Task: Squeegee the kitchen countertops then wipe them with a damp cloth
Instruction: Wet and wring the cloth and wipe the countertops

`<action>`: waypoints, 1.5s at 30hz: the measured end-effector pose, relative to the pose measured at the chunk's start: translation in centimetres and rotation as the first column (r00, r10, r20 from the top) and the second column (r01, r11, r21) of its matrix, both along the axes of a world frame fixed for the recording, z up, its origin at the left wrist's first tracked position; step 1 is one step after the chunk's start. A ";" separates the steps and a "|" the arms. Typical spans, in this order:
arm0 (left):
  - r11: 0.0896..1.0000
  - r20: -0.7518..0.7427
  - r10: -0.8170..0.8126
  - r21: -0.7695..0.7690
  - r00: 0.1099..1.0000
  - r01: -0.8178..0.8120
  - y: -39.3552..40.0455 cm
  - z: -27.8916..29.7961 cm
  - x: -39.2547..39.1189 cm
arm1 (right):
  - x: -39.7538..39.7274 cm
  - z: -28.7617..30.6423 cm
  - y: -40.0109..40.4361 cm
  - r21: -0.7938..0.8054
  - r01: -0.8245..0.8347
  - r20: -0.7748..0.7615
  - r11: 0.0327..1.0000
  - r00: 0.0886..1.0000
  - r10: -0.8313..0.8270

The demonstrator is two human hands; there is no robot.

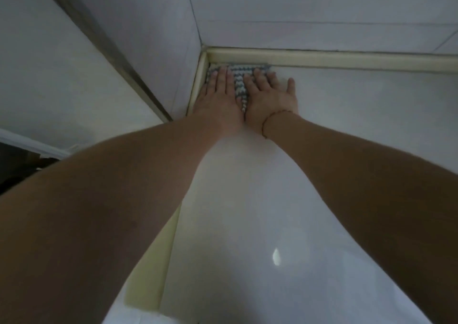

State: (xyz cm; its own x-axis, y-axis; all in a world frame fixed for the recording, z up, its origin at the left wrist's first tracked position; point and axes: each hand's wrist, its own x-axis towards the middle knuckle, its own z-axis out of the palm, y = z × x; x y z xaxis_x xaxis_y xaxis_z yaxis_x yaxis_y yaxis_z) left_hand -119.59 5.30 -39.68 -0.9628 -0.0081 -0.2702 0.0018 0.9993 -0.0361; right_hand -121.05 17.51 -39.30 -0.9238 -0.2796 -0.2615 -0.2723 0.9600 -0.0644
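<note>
Pressing flat with both hands on a cloth (238,81) in the far left corner of the countertop (347,115); cloth is knitted or waffle-textured, grey-blue and white, its far edge against the cream sealing strip (322,59) along the back wall, its left edge against the same kind of strip at the side wall.

Left hand (218,95): palm down on the left part of the cloth, fingers straight and held together, tips near the cloth's far edge; nothing gripped.

Right hand (269,94): palm down just beside the left hand, a narrow band of cloth showing between them; fingers straight and slightly spread, thumb splayed out to the right and lying on bare countertop past the cloth's right edge; nothing gripped. Thin cord bracelet (266,122) round the right wrist.

Both forearms stretched forward from the lower frame, converging on the corner.

Countertop white and glossy; one bright light reflection (276,256) near the lower centre. Whether the surface or cloth is wet cannot be told. Walls of pale tiles (309,3) with thin grout lines behind and to the left; a metal-edged vertical frame (104,41) runs diagonally at the left.
</note>
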 end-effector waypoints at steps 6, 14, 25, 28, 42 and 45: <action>1.000 -0.007 0.006 0.002 1.000 -0.006 -0.1 0.3 10.7 | 10.5 0.4 -0.1 0.005 -0.024 0.023 1.000 0.999 0.024; 0.991 -0.072 0.017 0.134 0.997 -0.007 -0.5 0.1 30.1 | 29.4 1.5 -0.4 -0.023 -0.042 0.139 0.999 0.989 0.045; 0.978 -0.104 0.032 0.208 0.994 -0.009 6.3 0.2 34.9 | 34.5 0.9 6.4 -0.044 -0.027 0.091 0.999 0.995 0.031; 0.965 -0.094 -0.039 0.257 0.995 0.062 12.1 0.0 32.8 | 33.0 0.5 12.2 0.004 0.040 0.064 0.999 0.997 -0.040; 0.993 -0.034 -0.061 0.098 0.998 0.064 19.3 -0.2 1.1 | 1.9 -0.1 19.2 0.040 0.077 0.028 0.996 0.997 -0.078; 0.994 -0.021 -0.016 0.107 1.000 0.018 19.8 -0.6 -1.1 | -0.8 -0.1 19.7 0.051 0.046 0.020 0.998 0.999 -0.047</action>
State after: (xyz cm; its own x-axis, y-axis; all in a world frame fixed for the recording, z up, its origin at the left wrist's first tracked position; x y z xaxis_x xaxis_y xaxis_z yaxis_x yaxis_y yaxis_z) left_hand -120.72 25.14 -40.28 -0.9679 0.0360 -0.2489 0.0189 0.9973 0.0709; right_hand -121.85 37.16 -39.35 -0.9297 -0.2220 -0.2938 -0.2260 0.9739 -0.0208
